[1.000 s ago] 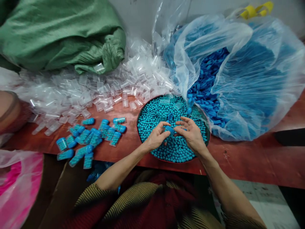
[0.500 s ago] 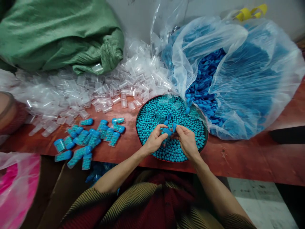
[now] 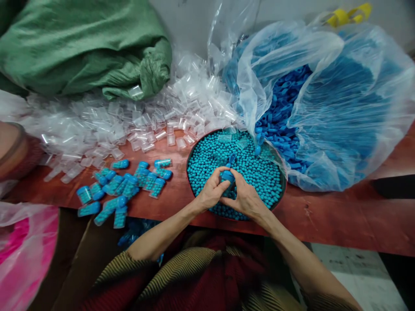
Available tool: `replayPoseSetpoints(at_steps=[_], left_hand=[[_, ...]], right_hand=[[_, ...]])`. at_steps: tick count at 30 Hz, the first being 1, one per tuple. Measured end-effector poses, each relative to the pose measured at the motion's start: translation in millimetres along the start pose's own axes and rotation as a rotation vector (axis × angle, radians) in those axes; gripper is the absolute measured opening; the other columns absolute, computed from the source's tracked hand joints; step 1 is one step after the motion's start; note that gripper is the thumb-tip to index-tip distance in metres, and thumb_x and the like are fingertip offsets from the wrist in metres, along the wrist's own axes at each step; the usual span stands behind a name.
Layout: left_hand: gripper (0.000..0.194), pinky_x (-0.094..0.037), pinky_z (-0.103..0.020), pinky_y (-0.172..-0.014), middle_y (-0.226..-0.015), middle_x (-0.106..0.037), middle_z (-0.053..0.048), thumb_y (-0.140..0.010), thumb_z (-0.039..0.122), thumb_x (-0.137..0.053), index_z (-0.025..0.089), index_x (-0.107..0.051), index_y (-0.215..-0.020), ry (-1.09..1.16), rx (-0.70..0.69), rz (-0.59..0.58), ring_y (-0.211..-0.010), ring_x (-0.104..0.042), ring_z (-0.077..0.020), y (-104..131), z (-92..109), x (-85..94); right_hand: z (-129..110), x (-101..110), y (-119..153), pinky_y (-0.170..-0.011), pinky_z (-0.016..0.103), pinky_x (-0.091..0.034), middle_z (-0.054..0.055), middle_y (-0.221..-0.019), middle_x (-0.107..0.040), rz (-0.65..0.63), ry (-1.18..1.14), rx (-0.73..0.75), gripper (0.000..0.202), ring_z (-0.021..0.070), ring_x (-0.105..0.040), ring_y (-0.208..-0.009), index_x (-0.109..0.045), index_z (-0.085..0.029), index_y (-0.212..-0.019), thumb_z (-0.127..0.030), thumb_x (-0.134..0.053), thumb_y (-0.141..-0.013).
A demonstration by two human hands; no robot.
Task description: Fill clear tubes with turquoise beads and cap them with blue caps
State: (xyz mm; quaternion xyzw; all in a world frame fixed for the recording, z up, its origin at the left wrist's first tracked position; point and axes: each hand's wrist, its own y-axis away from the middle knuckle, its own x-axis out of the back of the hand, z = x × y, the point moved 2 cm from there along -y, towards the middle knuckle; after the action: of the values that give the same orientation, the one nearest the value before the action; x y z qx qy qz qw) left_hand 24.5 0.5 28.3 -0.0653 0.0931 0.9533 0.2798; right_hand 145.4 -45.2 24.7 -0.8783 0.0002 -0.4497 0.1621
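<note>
A small clear vial with a blue cap [image 3: 227, 176] is between my hands, partly hidden by the fingers. My left hand [image 3: 210, 190] is closed around its left side, thumb in front. From the right, my right hand [image 3: 247, 196] grips the same vial, with its index finger up by the cap and its thumb lower down. Both hands are above a round bowl [image 3: 187, 172] full of turquoise beads [image 3: 207, 149]. Just behind the fingers, a loose blue cap [image 3: 232, 158] lies on the beads.
Several capped vials of beads [image 3: 129, 190] lie left of the bowl on the red table [image 3: 324, 220]. Behind them spreads a heap of clear vials [image 3: 152, 116] beside a green sack [image 3: 84, 47]. An open plastic bag [image 3: 343, 112] of blue caps [image 3: 282, 108] stands right, touching the bowl.
My right hand has gone from pinching a blue piece right of my left hand to gripping the vial. The two hands have come together, and the cap now sits upright between them.
</note>
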Motion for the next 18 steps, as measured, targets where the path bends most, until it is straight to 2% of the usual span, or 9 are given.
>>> replayPoseSetpoints(at_steps=[5,9,12,15,18], left_hand=[[0.037,-0.033,-0.02,-0.055,-0.067,-0.042,0.005,-0.078,0.042,-0.058,0.018,-0.046,-0.103,0.026,0.004,0.038,-0.057,-0.038,-0.0075,3,1,-3.7],[0.027,-0.026,-0.019,-0.05,-0.06,-0.035,0.007,-0.079,0.038,-0.056,0.019,-0.049,-0.097,0.008,0.032,0.128,-0.051,-0.03,-0.0066,6,5,-6.9],[0.021,-0.025,-0.02,-0.049,-0.06,-0.035,0.006,-0.079,0.034,-0.055,0.02,-0.051,-0.094,-0.051,0.035,0.205,-0.051,-0.029,-0.0067,5,0,-7.2],[0.018,-0.03,-0.02,-0.051,-0.06,-0.037,0.006,-0.081,0.03,-0.051,0.02,-0.051,-0.096,-0.171,0.057,0.183,-0.052,-0.033,-0.0079,3,-7,-5.8],[0.019,-0.038,-0.023,-0.059,-0.067,-0.048,0.004,-0.084,0.029,-0.047,0.02,-0.052,-0.101,-0.363,0.008,0.118,-0.061,-0.044,-0.0108,3,-4,5.9]], right_hand=[[-4,-2,-1,-0.059,0.037,-0.056,0.017,-0.099,-0.063,0.136,0.064,0.02,0.066,0.0285,-0.066,-0.083,-0.039,-0.01,-0.127,-0.044,-0.059,-0.075],[-2,-7,-1,-0.064,0.039,-0.055,0.017,-0.096,-0.063,0.096,0.037,-0.039,0.066,0.0302,-0.064,-0.086,-0.044,-0.011,-0.124,-0.047,-0.06,-0.071],[-2,-16,2,-0.068,0.042,-0.055,0.018,-0.1,-0.063,0.079,-0.01,-0.099,0.071,0.0321,-0.063,-0.09,-0.044,-0.011,-0.125,-0.049,-0.062,-0.068],[-6,-25,7,-0.068,0.044,-0.055,0.021,-0.107,-0.062,0.092,-0.026,-0.181,0.073,0.0335,-0.064,-0.091,-0.041,-0.009,-0.129,-0.047,-0.062,-0.069],[-10,-26,10,-0.066,0.043,-0.054,0.021,-0.112,-0.061,0.006,-0.062,-0.222,0.074,0.0329,-0.065,-0.09,-0.037,-0.01,-0.135,-0.044,-0.061,-0.074]])
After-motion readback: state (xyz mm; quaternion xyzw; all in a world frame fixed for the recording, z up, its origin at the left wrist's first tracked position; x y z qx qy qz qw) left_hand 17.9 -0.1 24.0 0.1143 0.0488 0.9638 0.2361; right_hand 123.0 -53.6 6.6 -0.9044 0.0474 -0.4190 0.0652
